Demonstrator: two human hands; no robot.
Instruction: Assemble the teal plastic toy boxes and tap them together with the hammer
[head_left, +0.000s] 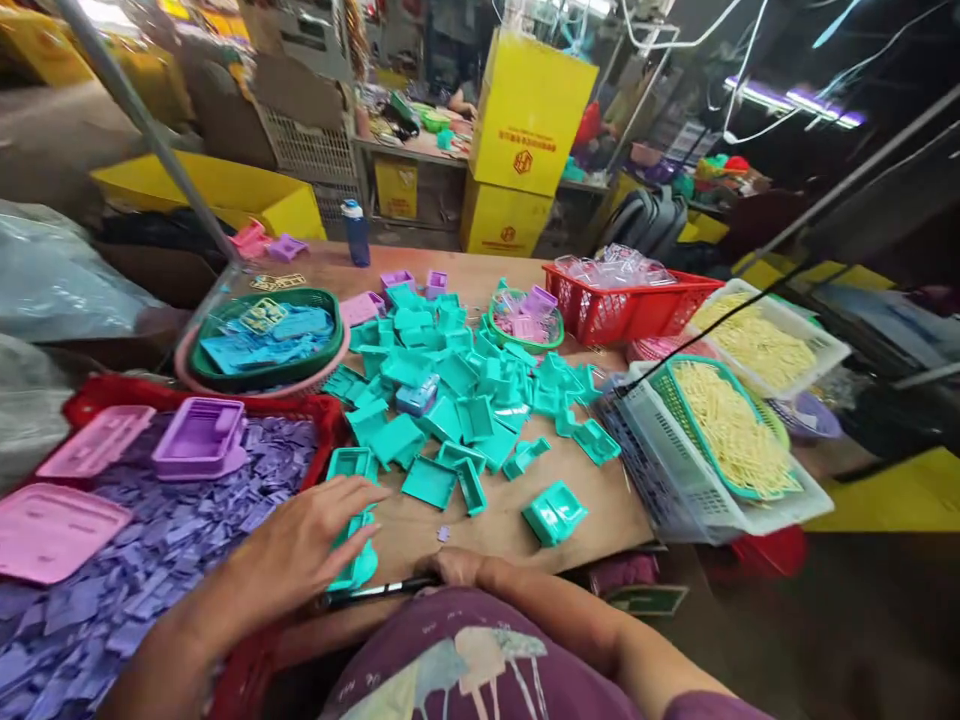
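Purple shirt cloth (480, 665) fills the bottom of the view, close to the camera. Just above it, the right hand (459, 568) is curled around a thin black stick (379, 592) that lies along the near edge of the wooden table (517, 525). How tightly the fingers close is hard to see.

Over on the other side, the left hand (304, 545) lies flat with its fingers spread out, pressing down on a green plastic tray (354, 560) at the table's near edge. It is not gripping the tray, only resting on top.

Beside that hand sits a red basket (97, 395) full of little purple pieces (180, 540). A purple tray (199, 437) and pink lids (52, 525) lie on top of them.

Many more green trays (450, 400) are piled in the middle of the table.
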